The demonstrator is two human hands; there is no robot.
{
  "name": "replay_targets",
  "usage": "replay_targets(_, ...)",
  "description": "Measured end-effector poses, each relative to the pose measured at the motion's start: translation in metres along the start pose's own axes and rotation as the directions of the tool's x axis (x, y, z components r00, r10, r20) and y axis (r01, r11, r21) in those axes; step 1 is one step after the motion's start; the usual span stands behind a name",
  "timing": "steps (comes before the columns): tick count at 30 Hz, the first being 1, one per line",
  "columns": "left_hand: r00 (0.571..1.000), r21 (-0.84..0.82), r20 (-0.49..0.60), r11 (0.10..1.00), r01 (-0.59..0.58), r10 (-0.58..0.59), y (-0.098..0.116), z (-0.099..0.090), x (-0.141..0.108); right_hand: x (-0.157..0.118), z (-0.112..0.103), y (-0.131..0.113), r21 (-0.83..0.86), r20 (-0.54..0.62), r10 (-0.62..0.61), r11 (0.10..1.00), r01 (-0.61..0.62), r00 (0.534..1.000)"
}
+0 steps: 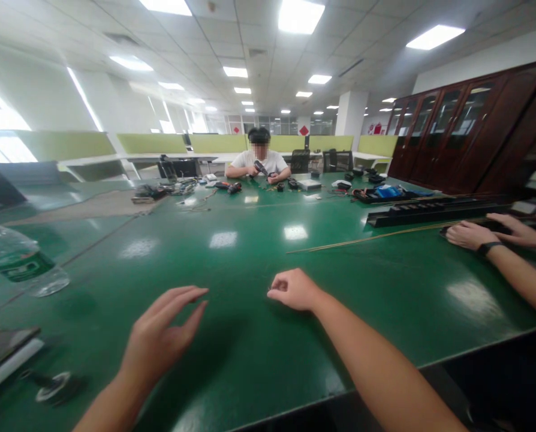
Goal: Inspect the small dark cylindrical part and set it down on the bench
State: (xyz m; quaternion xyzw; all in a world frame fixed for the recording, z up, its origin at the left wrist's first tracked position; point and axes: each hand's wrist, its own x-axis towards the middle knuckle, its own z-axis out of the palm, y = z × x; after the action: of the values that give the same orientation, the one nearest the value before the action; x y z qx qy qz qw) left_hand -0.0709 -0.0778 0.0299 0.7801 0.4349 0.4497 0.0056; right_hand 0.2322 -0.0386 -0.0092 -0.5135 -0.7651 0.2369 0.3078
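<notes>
My left hand hovers above the green tabletop, thumb and fingers apart with nothing between them. To its right, my right hand rests low over the table with fingers curled and thumb pressed in. A tiny dark speck shows at those fingertips, too small to name. Bare green surface lies between the two hands.
A clear bottle lies tilted at left, above a dark notebook and a round black part. Another person's hands touch something dark beside long black rails and thin rods. Across sits a person holding a drill-like tool.
</notes>
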Motion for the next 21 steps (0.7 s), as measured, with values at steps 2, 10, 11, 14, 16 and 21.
replay_targets(2, 0.954, -0.013, 0.272, 0.992, -0.127, 0.125, 0.019, 0.031, 0.019, 0.0, 0.0, 0.0, 0.009, -0.001, -0.018, 1.0, 0.018, 1.0)
replay_targets(10, 0.795, -0.142, 0.546, 0.964, -0.223, 0.265, 0.049, 0.106, 0.041, 0.004, 0.003, 0.007, 0.121, 0.016, -0.02, 0.993, 0.017, 1.0)
replay_targets(11, 0.809, -0.127, 0.531, 0.968, -0.216, 0.251, 0.048, 0.108, 0.041, 0.005, 0.003, 0.007, 0.138, 0.018, -0.005, 0.99, 0.002, 1.0)
replay_targets(14, 0.844, -0.095, 0.498, 0.98, -0.172, 0.197, 0.046, 0.109, 0.039, 0.005, 0.002, 0.005, 0.189, 0.051, 0.041, 0.981, -0.05, 0.998)
replay_targets(16, 0.854, -0.122, 0.495, 0.986, -0.115, 0.161, 0.045, 0.104, 0.039, 0.004, 0.001, 0.004, 0.219, 0.093, 0.044, 0.974, -0.064, 0.995)
replay_targets(21, 0.891, -0.161, 0.453, 0.985, 0.066, 0.014, 0.036, 0.078, 0.037, 0.002, -0.004, 0.001, 0.242, 0.141, 0.039, 0.967, -0.073, 0.989)
